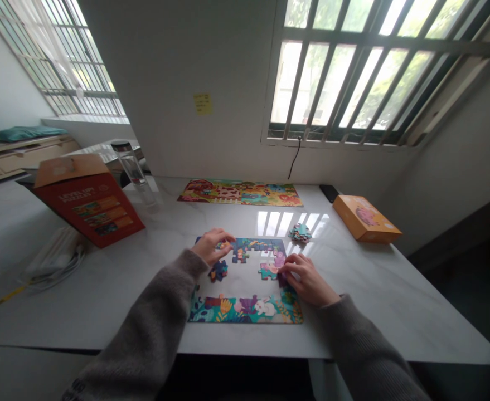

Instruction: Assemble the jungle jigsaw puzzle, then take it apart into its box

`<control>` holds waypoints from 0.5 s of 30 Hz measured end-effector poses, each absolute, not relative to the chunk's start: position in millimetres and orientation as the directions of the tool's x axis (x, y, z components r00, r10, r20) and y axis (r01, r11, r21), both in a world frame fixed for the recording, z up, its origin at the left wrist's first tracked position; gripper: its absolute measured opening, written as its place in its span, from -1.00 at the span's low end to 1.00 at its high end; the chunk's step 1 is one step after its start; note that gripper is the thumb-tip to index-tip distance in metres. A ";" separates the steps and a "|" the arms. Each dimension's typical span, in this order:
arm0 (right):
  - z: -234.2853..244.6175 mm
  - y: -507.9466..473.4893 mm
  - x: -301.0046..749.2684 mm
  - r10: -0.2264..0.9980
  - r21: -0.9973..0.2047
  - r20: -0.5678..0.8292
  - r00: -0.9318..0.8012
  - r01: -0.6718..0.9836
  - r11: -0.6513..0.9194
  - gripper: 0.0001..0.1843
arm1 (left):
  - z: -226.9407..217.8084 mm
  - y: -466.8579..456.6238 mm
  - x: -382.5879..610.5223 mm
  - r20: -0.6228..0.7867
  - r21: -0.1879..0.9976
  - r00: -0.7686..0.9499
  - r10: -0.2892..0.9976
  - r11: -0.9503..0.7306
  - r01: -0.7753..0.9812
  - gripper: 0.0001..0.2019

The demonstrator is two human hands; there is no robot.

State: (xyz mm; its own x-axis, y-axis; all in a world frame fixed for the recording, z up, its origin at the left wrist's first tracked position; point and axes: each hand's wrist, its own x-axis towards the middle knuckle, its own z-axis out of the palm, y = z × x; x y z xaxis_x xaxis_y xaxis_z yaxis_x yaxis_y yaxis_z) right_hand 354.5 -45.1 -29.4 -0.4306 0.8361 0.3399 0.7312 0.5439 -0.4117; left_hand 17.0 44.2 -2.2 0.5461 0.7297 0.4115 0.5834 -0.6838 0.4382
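Note:
A partly assembled jigsaw puzzle (265, 307) lies on the table, its border joined around a bare middle. My left hand (215, 245) rests over its upper left corner, fingers and thumb apart, with part of the border hidden below. At the right side, my right hand (309, 280) has its fingertips closed on the edge of a pink and teal puzzle piece (268, 271) inside the border. A dark blue clump of pieces (218, 271) lies inside on the left. Another small joined section (240, 255) hangs from the top border.
Behind my right hand sits a pile of loose pieces (300, 233). A long finished puzzle (240, 192) lies at the back. An orange box (367, 218) stands right, a red box (98, 209) left, near a glass bottle (131, 164) and a white cable (56, 278).

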 end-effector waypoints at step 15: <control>-30.6 -27.6 365.3 0.828 -0.442 0.493 -0.267 0.742 0.503 -0.80 | -24.7 23.2 -4.9 0.122 0.283 0.636 0.762 -0.641 0.714 -0.61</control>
